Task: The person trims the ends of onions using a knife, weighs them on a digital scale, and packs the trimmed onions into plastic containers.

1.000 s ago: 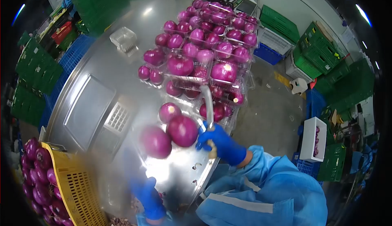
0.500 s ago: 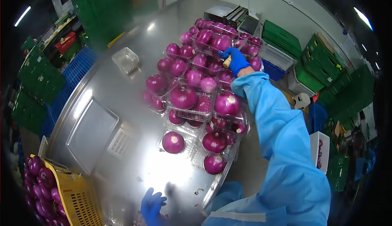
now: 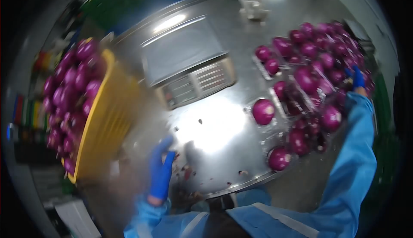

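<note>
My left hand (image 3: pixel 162 169), in a blue glove, hangs over the near left of the steel table, thumb apart from the fingers and nothing in it. Red onions (image 3: pixel 306 79) in clear plastic trays are massed on the right side of the table. Among the far right ones is my gloved right hand (image 3: pixel 358 79), closed on a knife; only a pale bit of its wooden handle (image 3: pixel 347 81) shows, blurred. Nearest the table's front edge are two onions, one farther back (image 3: pixel 263 111) and one at the edge (image 3: pixel 279 159).
A yellow crate (image 3: pixel 97 117) heaped with red onions stands at the left. Behind my left hand is a weighing scale (image 3: pixel 193 61) with a flat metal pan. Stacked clear trays (image 3: pixel 253 6) lie at the back. Peel scraps (image 3: pixel 186 171) litter the front table edge (image 3: pixel 241 189).
My view has swung left and down, bringing the onion crate and scale further in. My left hand has come up into fuller view. The right hand still holds the knife among the onions.
</note>
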